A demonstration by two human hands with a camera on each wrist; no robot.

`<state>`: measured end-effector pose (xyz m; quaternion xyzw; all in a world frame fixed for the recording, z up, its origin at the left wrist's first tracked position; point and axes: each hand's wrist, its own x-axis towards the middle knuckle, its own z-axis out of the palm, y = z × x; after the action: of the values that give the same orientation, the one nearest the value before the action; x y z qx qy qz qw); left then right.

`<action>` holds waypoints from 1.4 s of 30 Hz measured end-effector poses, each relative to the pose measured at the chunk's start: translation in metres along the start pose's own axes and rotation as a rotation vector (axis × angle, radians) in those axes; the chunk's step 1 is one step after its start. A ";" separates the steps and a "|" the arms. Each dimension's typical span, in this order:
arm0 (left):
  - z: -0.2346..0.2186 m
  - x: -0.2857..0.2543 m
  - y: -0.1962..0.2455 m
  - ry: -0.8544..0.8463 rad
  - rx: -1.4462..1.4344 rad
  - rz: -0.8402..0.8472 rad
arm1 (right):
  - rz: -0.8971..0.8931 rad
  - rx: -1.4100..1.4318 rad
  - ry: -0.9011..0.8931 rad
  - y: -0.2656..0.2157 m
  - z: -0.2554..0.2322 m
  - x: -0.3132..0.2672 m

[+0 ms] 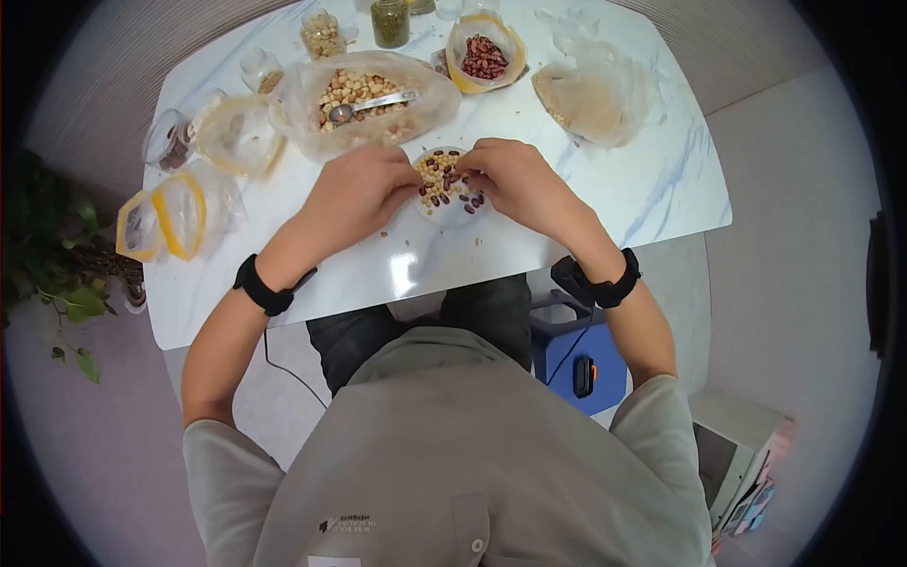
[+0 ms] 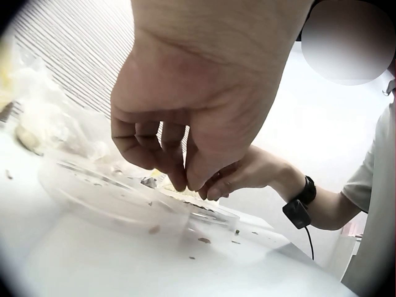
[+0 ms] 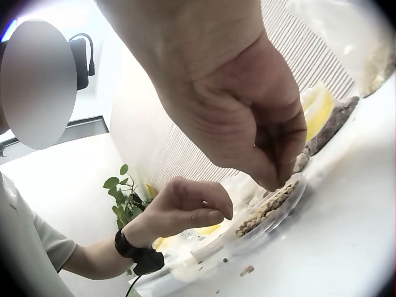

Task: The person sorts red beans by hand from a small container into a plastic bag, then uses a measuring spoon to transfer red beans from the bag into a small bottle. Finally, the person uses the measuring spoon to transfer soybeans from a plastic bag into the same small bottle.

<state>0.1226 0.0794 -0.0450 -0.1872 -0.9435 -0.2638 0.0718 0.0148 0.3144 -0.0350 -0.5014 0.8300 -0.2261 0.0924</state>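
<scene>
A shallow clear dish (image 1: 444,216) near the table's front edge holds yellow soybeans (image 1: 436,168) mixed with dark red kidney beans (image 1: 472,201), several of them lying toward its right side. My left hand (image 1: 364,196) is at the dish's left side, fingers bent down and thumb close to the index fingertip. From the right, my right hand (image 1: 518,187) reaches over the dish; in the right wrist view its thumb and fingertips (image 3: 276,183) meet just above the beans. I cannot tell whether either hand pinches a bean.
Behind the dish lies an open bag of mixed nuts (image 1: 368,94) with a metal measuring spoon (image 1: 373,106) on top. A bag of red beans (image 1: 484,59), a tied plastic bag (image 1: 595,99) and several jars (image 1: 390,24) stand farther back. Yellow-edged bags (image 1: 179,215) lie left; crumbs dot the tabletop.
</scene>
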 end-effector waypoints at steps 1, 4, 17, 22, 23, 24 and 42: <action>-0.001 0.003 0.001 -0.008 0.029 -0.014 | -0.008 0.014 -0.007 -0.003 0.000 0.000; 0.000 0.014 0.006 -0.050 0.080 -0.046 | -0.043 0.018 -0.013 -0.007 0.008 0.004; 0.017 0.028 0.003 -0.084 0.196 -0.048 | -0.064 0.079 0.094 -0.002 0.016 0.006; 0.015 0.027 0.003 -0.044 0.101 -0.048 | 0.118 0.326 0.097 0.004 -0.008 0.002; 0.013 0.026 0.004 -0.037 0.067 -0.047 | 0.095 0.271 0.098 0.006 -0.009 0.001; 0.011 0.027 0.004 -0.063 0.051 -0.054 | 0.072 0.216 0.101 0.007 -0.009 0.001; 0.006 0.014 0.011 -0.171 0.086 0.048 | -0.121 -0.159 -0.122 0.013 0.011 0.020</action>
<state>0.1137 0.0958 -0.0413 -0.2283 -0.9519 -0.2041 0.0051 -0.0009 0.2987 -0.0491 -0.5690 0.8064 -0.1340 0.0890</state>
